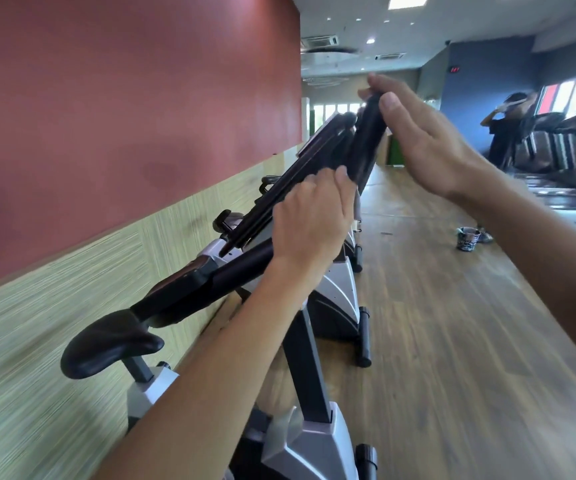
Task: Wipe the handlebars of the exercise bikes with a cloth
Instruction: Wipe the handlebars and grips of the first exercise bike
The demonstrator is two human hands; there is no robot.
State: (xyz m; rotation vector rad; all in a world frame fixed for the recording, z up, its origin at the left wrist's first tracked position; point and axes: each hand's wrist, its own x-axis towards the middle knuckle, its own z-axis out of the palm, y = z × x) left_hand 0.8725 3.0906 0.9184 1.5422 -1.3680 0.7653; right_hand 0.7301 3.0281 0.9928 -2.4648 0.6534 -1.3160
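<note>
Nearest the camera, the saddle (106,344) of the closest exercise bike (307,441) sits low and left; take it as the landmark. Up and right of the saddle, the left hand (309,216) curls round the lower stretch of the black handlebar (245,261), steadying it. Farther up the same bar, well beyond the saddle, the right hand (428,140) holds the upper grip (366,140), thumb on the near side and fingers laid over the far side.

To do this stroke well, I judge the left hand should keep the bar braced while the right slides along the full grip, turning round it so the underside is covered too. No cloth is plainly visible; it may be hidden under the right palm, but the frame is too blurred to say.

The handlebar looks matte black and padded, tilted steeply up away from the saddle, with a console (317,140) beside it. Past it, more bikes (345,244) line the wall (123,98), so much of the task likely remains.
</note>
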